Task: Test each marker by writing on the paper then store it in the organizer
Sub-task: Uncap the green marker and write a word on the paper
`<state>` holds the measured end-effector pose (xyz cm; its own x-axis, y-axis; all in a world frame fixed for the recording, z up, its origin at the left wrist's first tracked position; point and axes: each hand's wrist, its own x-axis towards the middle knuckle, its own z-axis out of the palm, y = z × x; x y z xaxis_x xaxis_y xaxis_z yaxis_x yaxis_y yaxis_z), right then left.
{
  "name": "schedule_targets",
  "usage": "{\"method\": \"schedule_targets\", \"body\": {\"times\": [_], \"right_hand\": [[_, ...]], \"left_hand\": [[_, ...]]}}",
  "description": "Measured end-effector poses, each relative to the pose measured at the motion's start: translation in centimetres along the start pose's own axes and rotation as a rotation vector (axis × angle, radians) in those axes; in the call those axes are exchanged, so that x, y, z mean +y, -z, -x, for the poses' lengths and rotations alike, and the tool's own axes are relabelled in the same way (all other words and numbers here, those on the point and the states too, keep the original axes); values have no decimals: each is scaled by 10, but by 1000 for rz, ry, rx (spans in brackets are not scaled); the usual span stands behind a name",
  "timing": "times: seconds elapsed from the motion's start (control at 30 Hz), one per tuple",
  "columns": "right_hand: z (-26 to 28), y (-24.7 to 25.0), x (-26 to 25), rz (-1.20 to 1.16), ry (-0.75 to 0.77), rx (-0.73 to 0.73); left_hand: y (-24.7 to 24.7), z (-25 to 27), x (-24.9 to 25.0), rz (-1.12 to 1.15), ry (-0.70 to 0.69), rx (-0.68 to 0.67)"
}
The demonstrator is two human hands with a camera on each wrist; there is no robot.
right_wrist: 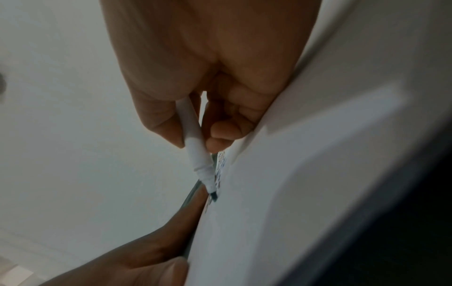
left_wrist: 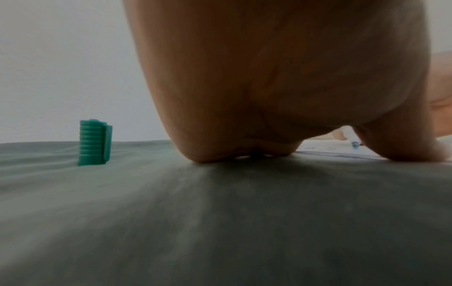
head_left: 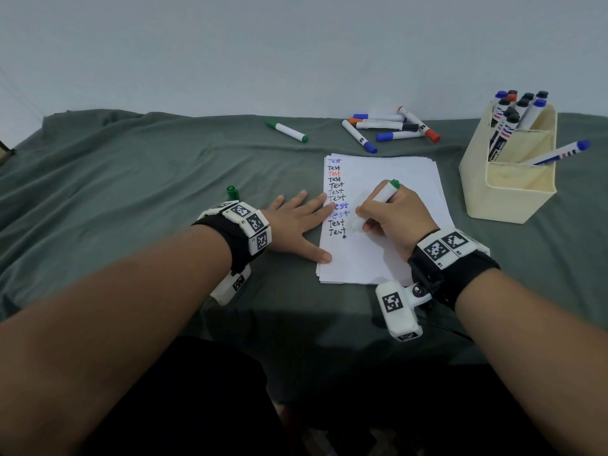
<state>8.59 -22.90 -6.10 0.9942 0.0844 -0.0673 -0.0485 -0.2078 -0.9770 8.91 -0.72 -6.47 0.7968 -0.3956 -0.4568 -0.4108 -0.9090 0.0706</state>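
My right hand [head_left: 393, 213] grips an uncapped green marker [head_left: 385, 194] in a writing hold, its tip [right_wrist: 213, 195] down on the white paper [head_left: 394, 258] just under a column of "Test" words. My left hand [head_left: 301, 225] lies flat with straight fingers, pressing the paper's left edge onto the cloth. The marker's green cap [left_wrist: 95, 143] stands upright on the cloth behind my left wrist, also visible from the head view as the cap [head_left: 233, 193]. A cream organizer [head_left: 513, 192] at the right holds several markers.
Loose markers [head_left: 391, 126] lie in a heap beyond the paper, and a lone green marker [head_left: 288, 131] lies farther left. One blue marker [head_left: 559, 153] leans out of the organizer's front compartment. A grey-green cloth [head_left: 131, 179] covers the table; a pale wall stands behind.
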Motion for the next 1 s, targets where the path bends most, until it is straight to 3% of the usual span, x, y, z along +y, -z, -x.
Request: {"method": "schedule_targets", "body": {"times": [0.47,0.67,0.77,0.87,1.0], "right_hand": [[-3,4,7,-97,30,-46],[-10,15,21,-514,-72,-21],[-10,17,21,-568,-79,-31],[-9,18,20,-599,-68,-47],[-8,20,21,-662,-73,-67]], "left_hand": [[-1,-2,-2,-4,-2,7],[-2,-1,-3,7,-3,36],[2,3,-3,42,-5,73],[9,10,-7,55,49,172],[14,24,-26,8,247,454]]}}
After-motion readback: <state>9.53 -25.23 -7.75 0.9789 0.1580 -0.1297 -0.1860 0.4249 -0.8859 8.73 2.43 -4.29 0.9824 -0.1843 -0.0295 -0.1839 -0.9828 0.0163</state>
